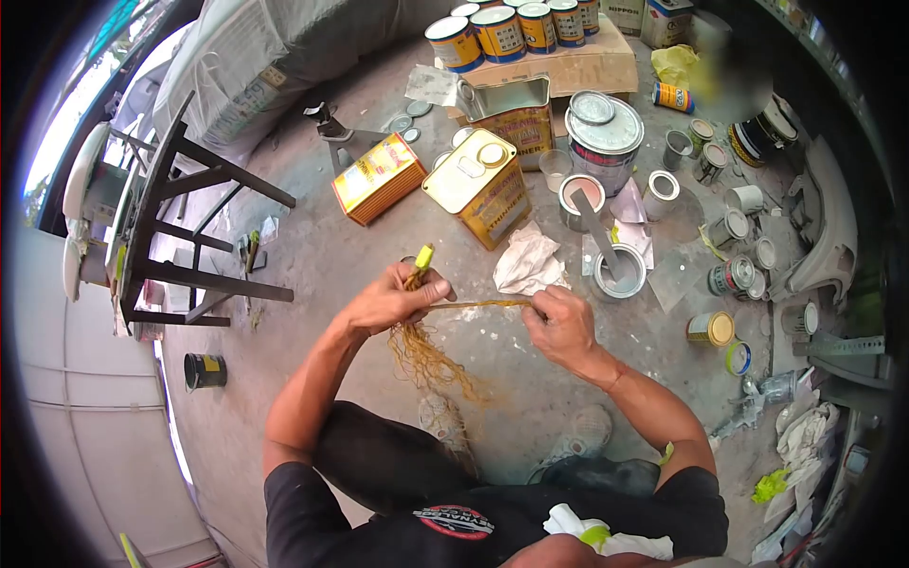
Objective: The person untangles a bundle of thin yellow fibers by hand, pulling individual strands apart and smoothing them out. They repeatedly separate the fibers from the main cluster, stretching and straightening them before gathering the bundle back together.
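Observation:
My left hand (383, 301) is closed around a bundle of yellow-brown stringy strands (426, 360). A yellow-green end (424, 257) sticks up above the fingers, and the loose, frayed strands hang below the hand. From the bundle a thin twisted length (478, 304) runs sideways, stretched nearly straight. Its far end is pinched by my right hand (561, 327), between thumb and fingers. Just beyond the hands lies a crumpled pale paper (530, 260) on the floor.
Ahead stand a thinner can (481, 185), a large lidded paint can (604, 137) and an open grey paint can (620, 272) with a stirring stick (595, 218). A dark metal stand (213, 270) is at left. Several small cans and a bumper part (833, 222) line the right.

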A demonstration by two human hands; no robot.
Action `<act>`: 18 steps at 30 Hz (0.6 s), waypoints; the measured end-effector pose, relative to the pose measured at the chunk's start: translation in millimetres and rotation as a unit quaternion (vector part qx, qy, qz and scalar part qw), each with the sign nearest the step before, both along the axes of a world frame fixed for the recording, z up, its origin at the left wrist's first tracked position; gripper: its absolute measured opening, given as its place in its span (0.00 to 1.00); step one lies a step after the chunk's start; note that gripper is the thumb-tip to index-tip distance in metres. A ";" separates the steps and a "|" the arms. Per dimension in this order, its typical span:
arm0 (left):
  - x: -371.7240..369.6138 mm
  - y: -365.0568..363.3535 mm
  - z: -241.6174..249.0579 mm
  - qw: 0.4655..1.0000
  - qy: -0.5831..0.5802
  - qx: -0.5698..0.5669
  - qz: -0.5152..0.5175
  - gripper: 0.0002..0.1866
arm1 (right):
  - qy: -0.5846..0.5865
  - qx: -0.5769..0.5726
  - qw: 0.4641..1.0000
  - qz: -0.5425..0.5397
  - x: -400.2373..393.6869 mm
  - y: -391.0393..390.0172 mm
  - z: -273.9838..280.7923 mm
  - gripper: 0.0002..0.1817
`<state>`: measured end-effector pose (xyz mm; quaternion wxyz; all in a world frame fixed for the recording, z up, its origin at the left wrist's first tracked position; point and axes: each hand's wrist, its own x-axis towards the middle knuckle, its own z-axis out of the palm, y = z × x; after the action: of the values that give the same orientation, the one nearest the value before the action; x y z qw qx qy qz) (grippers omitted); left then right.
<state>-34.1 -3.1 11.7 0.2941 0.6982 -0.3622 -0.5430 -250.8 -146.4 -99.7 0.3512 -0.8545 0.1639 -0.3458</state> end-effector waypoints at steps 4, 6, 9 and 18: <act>13.2 3.2 -14.6 0.912 0.342 -0.147 0.170 0.09 | 0.082 0.123 0.989 -0.019 -2.0 5.8 -7.9 0.19; 6.4 4.6 -10.3 0.934 0.276 -0.191 0.119 0.09 | 0.115 0.165 0.979 0.015 -3.2 -0.5 -13.1 0.19; -2.2 0.0 -0.6 0.959 0.204 -0.171 0.100 0.14 | 0.058 0.333 0.933 0.123 -4.1 2.7 -7.6 0.18; -21.3 -8.0 1.8 0.987 -0.051 -0.133 0.069 0.13 | 0.201 0.475 0.753 0.409 9.3 -24.3 59.0 0.19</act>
<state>-55.4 -11.2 13.5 0.4019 0.7033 -0.3964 -0.4321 -241.5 -170.8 -40.7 0.7789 -0.6129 0.0084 0.1326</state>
